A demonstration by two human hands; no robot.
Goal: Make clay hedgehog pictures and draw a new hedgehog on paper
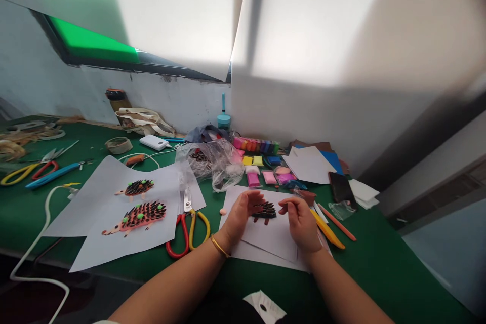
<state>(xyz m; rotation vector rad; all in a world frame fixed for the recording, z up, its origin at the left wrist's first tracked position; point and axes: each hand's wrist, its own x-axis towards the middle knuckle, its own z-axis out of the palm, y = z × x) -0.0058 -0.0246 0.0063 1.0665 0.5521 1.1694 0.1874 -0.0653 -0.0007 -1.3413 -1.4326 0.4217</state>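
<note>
A small hedgehog figure with dark spiky seeds (268,210) and two brown feet lies on white paper (261,240) in front of me. At its left side is my left hand (241,212), fingers stretched out and covering part of the figure; a gold bangle circles that wrist. To the right of the figure, my right hand (301,220) is curled, thumb and fingertips brought together. Anything pinched there is too small to make out. Just left of my left hand sits a small peach-coloured clay piece (223,211).
Red-and-yellow scissors (188,223) lie left of the paper, beside sheets with two hedgehog pictures (138,217). A yellow cutter (328,230) and an orange stick (337,223) are at right. Behind are coloured clay packs (253,178) and a plastic bag (212,159).
</note>
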